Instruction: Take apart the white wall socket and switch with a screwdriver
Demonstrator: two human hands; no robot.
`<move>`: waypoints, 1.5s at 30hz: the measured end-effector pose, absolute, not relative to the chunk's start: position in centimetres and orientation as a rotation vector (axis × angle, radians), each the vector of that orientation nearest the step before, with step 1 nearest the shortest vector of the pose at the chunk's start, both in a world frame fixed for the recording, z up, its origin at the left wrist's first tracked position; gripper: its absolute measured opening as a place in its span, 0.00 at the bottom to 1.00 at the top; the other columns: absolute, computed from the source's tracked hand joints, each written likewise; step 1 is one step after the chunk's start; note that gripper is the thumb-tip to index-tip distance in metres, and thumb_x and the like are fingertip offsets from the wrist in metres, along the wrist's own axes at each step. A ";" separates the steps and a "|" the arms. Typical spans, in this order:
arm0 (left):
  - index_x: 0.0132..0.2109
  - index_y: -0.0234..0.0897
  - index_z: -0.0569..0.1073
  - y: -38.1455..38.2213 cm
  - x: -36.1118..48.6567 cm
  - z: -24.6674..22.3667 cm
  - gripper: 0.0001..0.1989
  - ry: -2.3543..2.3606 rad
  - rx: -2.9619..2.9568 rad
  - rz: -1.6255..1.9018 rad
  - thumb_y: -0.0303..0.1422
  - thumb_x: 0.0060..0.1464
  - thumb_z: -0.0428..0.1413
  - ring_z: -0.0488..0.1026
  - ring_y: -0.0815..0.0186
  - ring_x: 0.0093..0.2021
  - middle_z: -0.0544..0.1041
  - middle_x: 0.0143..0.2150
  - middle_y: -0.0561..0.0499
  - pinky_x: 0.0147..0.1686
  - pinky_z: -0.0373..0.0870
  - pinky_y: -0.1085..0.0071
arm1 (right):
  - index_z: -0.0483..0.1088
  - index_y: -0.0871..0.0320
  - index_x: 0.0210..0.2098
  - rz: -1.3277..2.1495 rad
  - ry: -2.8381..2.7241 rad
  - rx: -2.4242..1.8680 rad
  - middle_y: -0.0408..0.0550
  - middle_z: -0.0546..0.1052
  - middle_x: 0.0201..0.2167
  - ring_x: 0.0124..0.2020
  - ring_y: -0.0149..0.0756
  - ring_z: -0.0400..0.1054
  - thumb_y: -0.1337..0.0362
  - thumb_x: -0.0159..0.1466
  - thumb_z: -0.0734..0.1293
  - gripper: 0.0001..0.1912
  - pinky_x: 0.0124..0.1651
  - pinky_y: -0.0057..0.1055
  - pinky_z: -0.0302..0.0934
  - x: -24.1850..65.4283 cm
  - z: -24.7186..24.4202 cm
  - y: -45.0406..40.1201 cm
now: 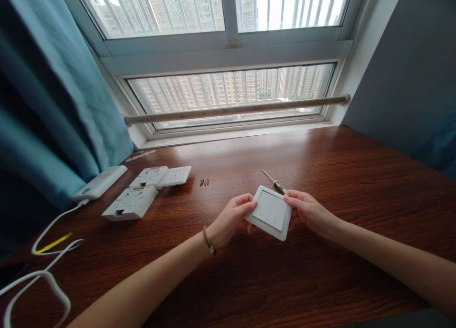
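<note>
Between my two hands is a white wall switch (271, 210), a square plate with wide rocker panels facing up, held tilted above the table. My left hand (238, 211) closes on its left edge, thumb on top and fingers underneath. At the upper right edge my right hand (307, 211) pinches it the same way. Just beyond the switch lies a screwdriver (279, 186) with a dark and yellow handle, its metal shaft pointing away to the left; the switch and my right hand are close to its handle end. Several small screws (204, 182) rest on the wood farther left.
White mounting boxes (131, 203) and a white socket panel (178, 175) are at the left. Behind them sits a white power bank (101, 182) with a white cable (53, 223) carrying a yellow tie (54, 243). A blue curtain (71, 90) borders the brown table (228, 280).
</note>
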State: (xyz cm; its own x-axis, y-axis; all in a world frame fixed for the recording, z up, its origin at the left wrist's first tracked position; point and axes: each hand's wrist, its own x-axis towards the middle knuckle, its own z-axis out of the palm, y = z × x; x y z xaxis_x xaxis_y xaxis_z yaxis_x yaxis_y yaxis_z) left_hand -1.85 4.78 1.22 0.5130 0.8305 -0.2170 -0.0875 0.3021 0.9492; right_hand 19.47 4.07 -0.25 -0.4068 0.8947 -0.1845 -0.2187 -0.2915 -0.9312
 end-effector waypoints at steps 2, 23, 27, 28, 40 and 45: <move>0.31 0.34 0.63 4.8 -1.8 1.2 0.12 0.832 1.096 0.707 0.40 0.51 0.53 0.65 0.74 0.17 0.65 0.22 0.55 0.14 0.60 0.79 | 0.62 0.60 0.32 1.813 -1.131 -0.945 0.43 0.73 0.21 0.19 0.31 0.69 0.58 0.61 0.63 0.11 0.20 0.27 0.66 19.5 -0.3 4.1; 0.48 0.33 0.66 3.8 -1.1 1.9 0.17 0.723 0.907 0.839 0.31 0.50 0.57 0.72 0.61 0.43 0.72 0.48 0.41 0.41 0.71 0.63 | 0.59 0.57 0.30 1.740 -1.107 -0.824 0.42 0.75 0.27 0.28 0.37 0.73 0.56 0.61 0.63 0.12 0.34 0.38 0.68 18.9 0.9 3.2; 0.47 0.33 0.67 4.3 -1.3 1.6 0.16 0.723 0.896 0.851 0.31 0.51 0.57 0.73 0.60 0.43 0.73 0.47 0.41 0.42 0.71 0.62 | 0.60 0.58 0.32 1.747 -1.150 -0.817 0.45 0.76 0.27 0.29 0.38 0.74 0.55 0.61 0.63 0.12 0.34 0.36 0.67 19.1 0.7 3.4; 0.47 0.33 0.68 4.3 -1.4 1.6 0.16 0.727 0.899 0.864 0.32 0.50 0.57 0.73 0.60 0.43 0.73 0.47 0.41 0.42 0.71 0.62 | 0.60 0.58 0.33 1.745 -1.163 -0.820 0.45 0.76 0.27 0.30 0.37 0.74 0.55 0.61 0.63 0.13 0.34 0.35 0.67 19.1 0.6 3.5; 0.39 0.32 0.67 4.0 -1.0 2.2 0.18 0.823 1.000 0.859 0.33 0.42 0.63 0.73 0.63 0.37 0.75 0.37 0.46 0.36 0.71 0.67 | 0.69 0.64 0.36 1.777 -1.143 -0.952 0.52 0.78 0.26 0.23 0.37 0.73 0.51 0.61 0.61 0.20 0.25 0.29 0.67 19.4 0.4 3.7; 0.44 0.35 0.67 3.0 -1.4 2.1 0.16 0.787 0.883 0.896 0.38 0.51 0.56 0.74 0.62 0.39 0.74 0.42 0.43 0.37 0.71 0.67 | 0.68 0.65 0.28 1.849 -1.275 -0.995 0.51 0.75 0.18 0.18 0.35 0.72 0.46 0.59 0.60 0.25 0.19 0.25 0.64 18.9 0.6 3.0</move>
